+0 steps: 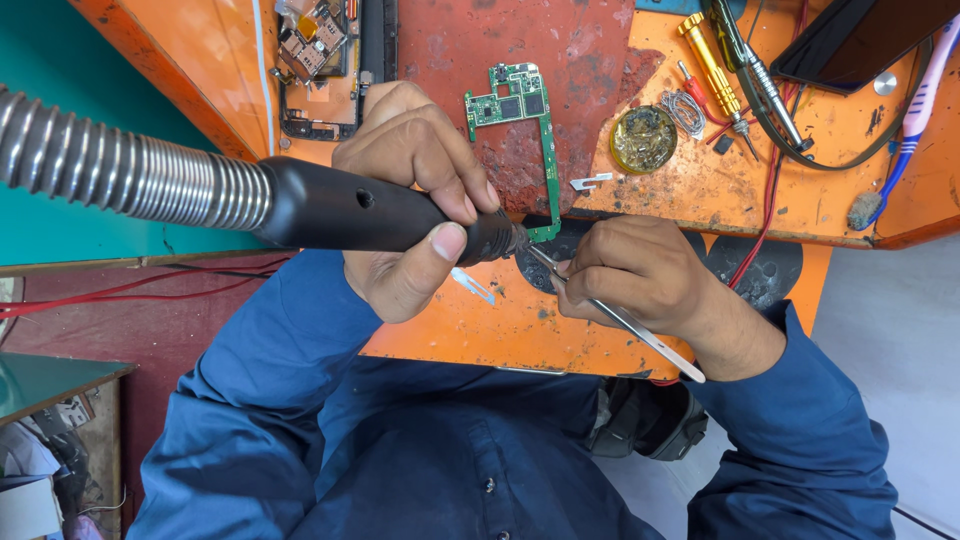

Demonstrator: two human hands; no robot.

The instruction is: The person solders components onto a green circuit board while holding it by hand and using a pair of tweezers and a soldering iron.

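Observation:
My left hand grips the black handle of a hot-air tool with a ribbed metal hose running off to the left. Its nozzle points at the lower end of a green circuit board lying on the worn orange bench. My right hand pinches thin metal tweezers. Their tips sit right by the nozzle at the board's lower corner. Whether the tweezers hold a part is too small to tell.
An opened phone frame lies at the top left. A round brass-coloured tin, a yellow screwdriver, a dark phone, a purple-and-white toothbrush and a red wire crowd the right side. A small metal shield lies near the board.

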